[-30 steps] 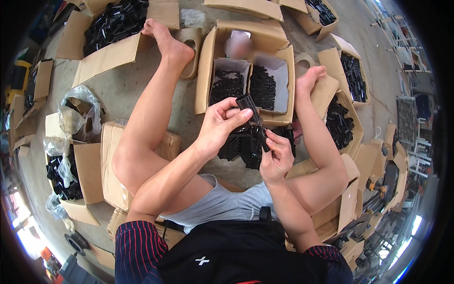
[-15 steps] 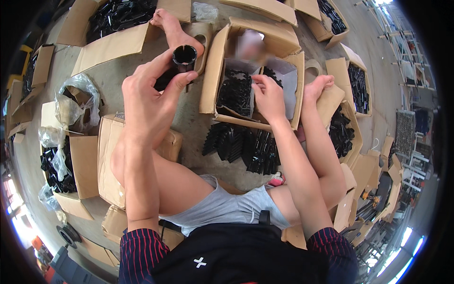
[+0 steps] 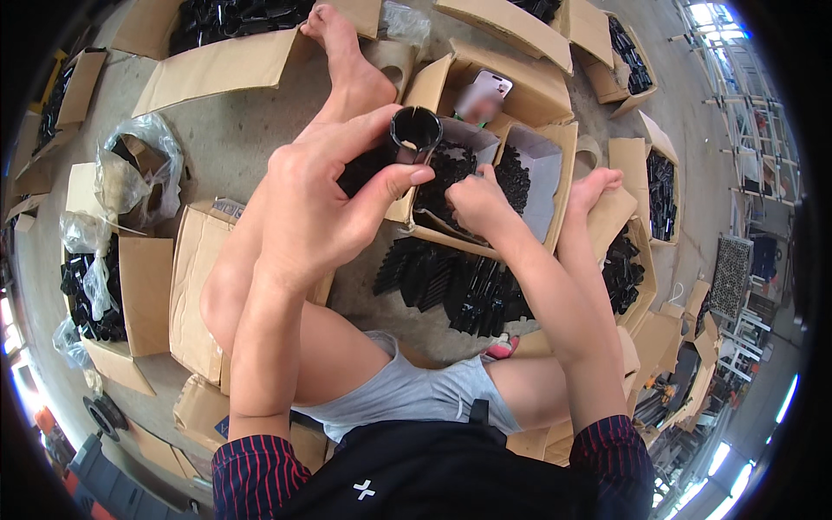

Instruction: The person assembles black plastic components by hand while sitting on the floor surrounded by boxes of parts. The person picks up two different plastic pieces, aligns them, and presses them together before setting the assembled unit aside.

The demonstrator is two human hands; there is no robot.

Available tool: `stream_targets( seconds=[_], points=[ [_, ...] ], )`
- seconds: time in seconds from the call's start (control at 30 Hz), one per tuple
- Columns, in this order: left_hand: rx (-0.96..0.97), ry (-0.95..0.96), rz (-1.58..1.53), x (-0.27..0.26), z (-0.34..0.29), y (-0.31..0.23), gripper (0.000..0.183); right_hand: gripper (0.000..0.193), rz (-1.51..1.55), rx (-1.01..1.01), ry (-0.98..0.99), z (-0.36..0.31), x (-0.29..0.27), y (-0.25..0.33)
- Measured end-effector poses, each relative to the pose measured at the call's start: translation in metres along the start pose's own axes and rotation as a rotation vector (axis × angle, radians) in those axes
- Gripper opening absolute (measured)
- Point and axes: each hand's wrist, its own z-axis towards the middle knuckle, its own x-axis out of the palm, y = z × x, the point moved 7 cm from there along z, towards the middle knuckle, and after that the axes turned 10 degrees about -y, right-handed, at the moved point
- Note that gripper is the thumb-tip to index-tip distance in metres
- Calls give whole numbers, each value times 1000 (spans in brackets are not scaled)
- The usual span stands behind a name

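My left hand [image 3: 334, 186] is closed round a short black tube [image 3: 416, 130], whose round open end faces up. Small slots show in the tube's rim. My right hand [image 3: 482, 204] is over the cardboard box [image 3: 563, 173] in front of me, its fingers curled in above small black parts [image 3: 452, 165] in the left compartment. What those fingers hold, if anything, is hidden. A grey divider separates that compartment from a second one with more small black parts [image 3: 513, 180]. At the box's far side a phone [image 3: 485, 95] leans, its screen blurred.
Ribbed black parts [image 3: 416, 270] and shiny black pieces [image 3: 487, 299] lie in rows on the floor between my legs. Open boxes of black parts [image 3: 227, 22] stand around. Clear plastic bags [image 3: 143, 165] hang over a box [image 3: 146, 295] at left.
My left hand has moved right with the tube, nearer the box. My right hand has gone from the divider to the left compartment, its fingers now curled. The view has shifted slightly.
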Motion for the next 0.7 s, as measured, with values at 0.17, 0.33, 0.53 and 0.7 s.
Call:
stream_targets(
  seconds=[0.17,0.33,0.53,0.7],
  points=[
    [-7,42,-18,10,1,-2,40,19,-63,8,1,-6,17,0],
    [21,27,-59,12,2,0,38,18,-65,-17,8,-6,4,4],
    [-155,70,-94,11,0,2,36,11,120,-13,31,-6,-3,-9],
    [-105,48,-71,6,1,-1,35,14,191,134,-356,21,-26,-23]
  ],
)
